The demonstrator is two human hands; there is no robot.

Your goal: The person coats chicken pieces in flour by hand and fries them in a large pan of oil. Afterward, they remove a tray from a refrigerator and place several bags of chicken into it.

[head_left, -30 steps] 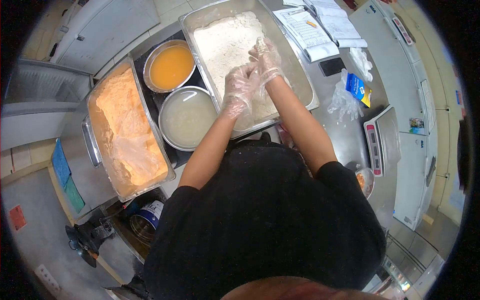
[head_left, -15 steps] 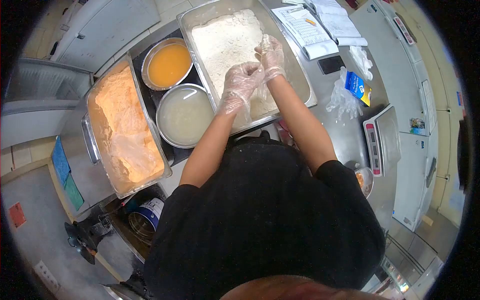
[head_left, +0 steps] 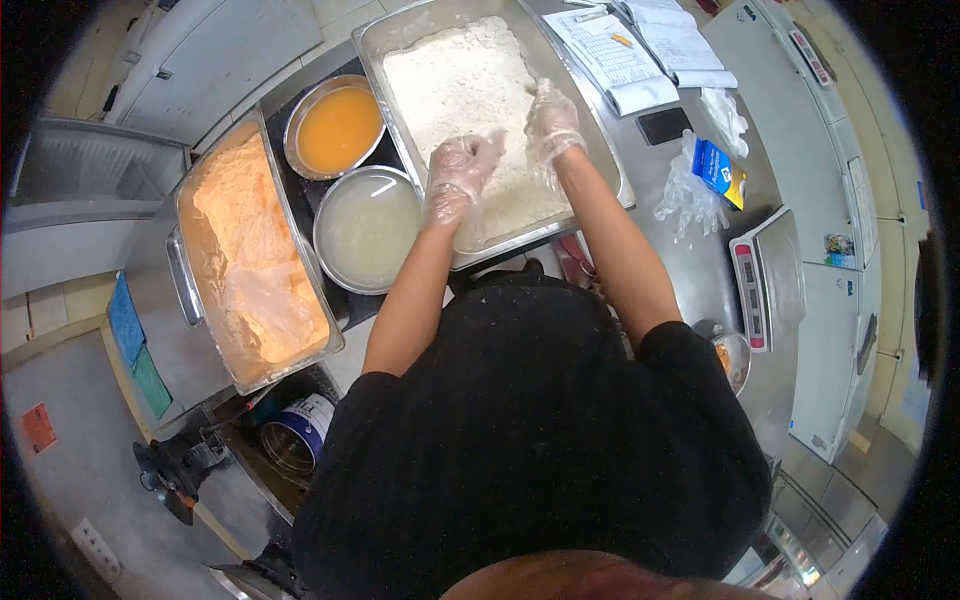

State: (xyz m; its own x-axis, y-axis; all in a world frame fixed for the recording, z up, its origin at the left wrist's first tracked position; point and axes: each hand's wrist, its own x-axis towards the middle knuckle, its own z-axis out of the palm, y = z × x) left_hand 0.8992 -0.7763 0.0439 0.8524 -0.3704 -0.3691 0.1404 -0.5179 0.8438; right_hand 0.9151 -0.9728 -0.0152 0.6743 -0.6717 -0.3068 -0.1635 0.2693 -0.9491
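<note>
Both of my hands wear clear, flour-dusted plastic gloves and hover over a deep steel pan of pale flour. My left hand is over the near left part of the flour, its fingers curled closed. Towards the pan's right side, my right hand is closed too, thumb side up. Whatever either hand may hold is hidden by its fingers. A gap of flour shows between the two hands. Beside the pan on the left are a round bowl of orange liquid and a round bowl of cloudy liquid.
A second steel pan with orange, powdery contents stands far left. On the right counter lie notebooks, a phone, a plastic bag, a blue-yellow box and a scale. A tin is low on the left.
My hands, close together before, have moved apart. The left has shifted left and the right has shifted right, both still over the flour.
</note>
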